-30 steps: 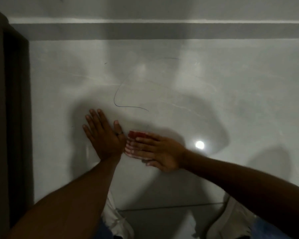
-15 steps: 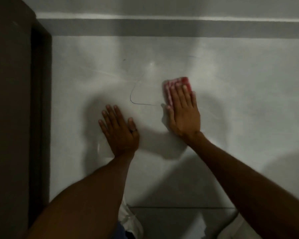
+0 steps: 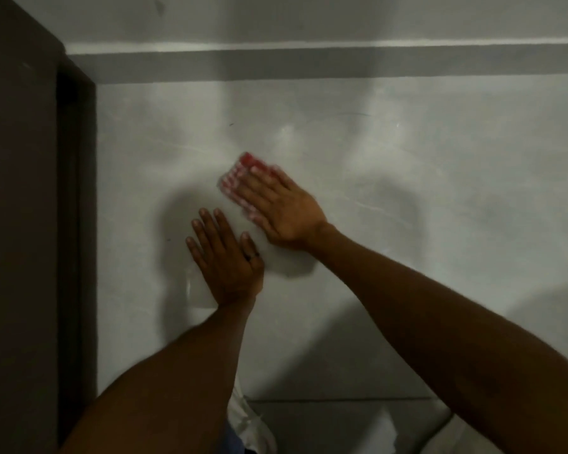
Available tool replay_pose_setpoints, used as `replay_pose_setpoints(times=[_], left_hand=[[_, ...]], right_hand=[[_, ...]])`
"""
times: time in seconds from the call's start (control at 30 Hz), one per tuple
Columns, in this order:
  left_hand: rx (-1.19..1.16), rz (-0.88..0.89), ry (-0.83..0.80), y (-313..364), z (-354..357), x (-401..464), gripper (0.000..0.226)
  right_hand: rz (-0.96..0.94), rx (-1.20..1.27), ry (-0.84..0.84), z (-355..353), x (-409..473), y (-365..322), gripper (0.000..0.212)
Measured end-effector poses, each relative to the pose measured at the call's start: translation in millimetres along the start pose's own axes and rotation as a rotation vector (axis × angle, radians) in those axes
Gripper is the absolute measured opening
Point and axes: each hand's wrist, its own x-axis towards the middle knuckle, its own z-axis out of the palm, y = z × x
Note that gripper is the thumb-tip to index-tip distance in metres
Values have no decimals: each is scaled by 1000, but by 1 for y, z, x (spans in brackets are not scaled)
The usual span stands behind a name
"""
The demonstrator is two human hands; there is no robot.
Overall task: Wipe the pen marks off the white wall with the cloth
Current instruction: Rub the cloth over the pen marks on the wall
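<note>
Dim white wall (image 3: 407, 191) spans the view. At eight o'clock, the left hand (image 3: 227, 260) lies flat, empty; toward one o'clock, the right hand (image 3: 282, 208) presses the red cloth (image 3: 235, 175) flat. Soft, light, best pinned beneath spread fingers.

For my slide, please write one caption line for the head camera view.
Right hand presses a red cloth on the white wall; left hand rests flat beside it.

No readable text, label, brand, number or sign appears anywhere in this view. The white wall (image 3: 407, 191) carries only faint thin pen strokes that form no letters, and the red-and-white cloth (image 3: 236, 178) is blurred.
</note>
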Motion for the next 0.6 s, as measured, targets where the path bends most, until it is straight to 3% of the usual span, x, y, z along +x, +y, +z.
replay_pose_setpoints(times=[0.1,0.13,0.23,0.3,0.37,0.47,0.5,0.53,0.6], left_hand=[[5,-15,-23,1,-2,2,67],[-3,-11,-32,1,-3,2,67],[-1,2,-37,1,-2,1,69],[-9,-5,-43,0,-2,0,67],[3,-6,-39,1,-5,0,66],[0,-9,-57,2,-6,2,67],[5,-4,-63,3,-6,1,67],[9,2,-64,3,-5,1,67],[7,0,-54,3,-5,1,66]], right_hand=[[491,39,41,-7,18,3,68],[461,41,20,-4,20,-5,68],[-142,-21,-109,9,8,-17,62],[-334,-24,-173,5,4,3,59],[-196,-30,-109,0,15,23,59],[318,-4,47,-14,36,34,63],[371,-3,66,-14,38,30,66],[308,-18,44,-12,36,24,68],[-85,-80,-94,-1,23,16,65]])
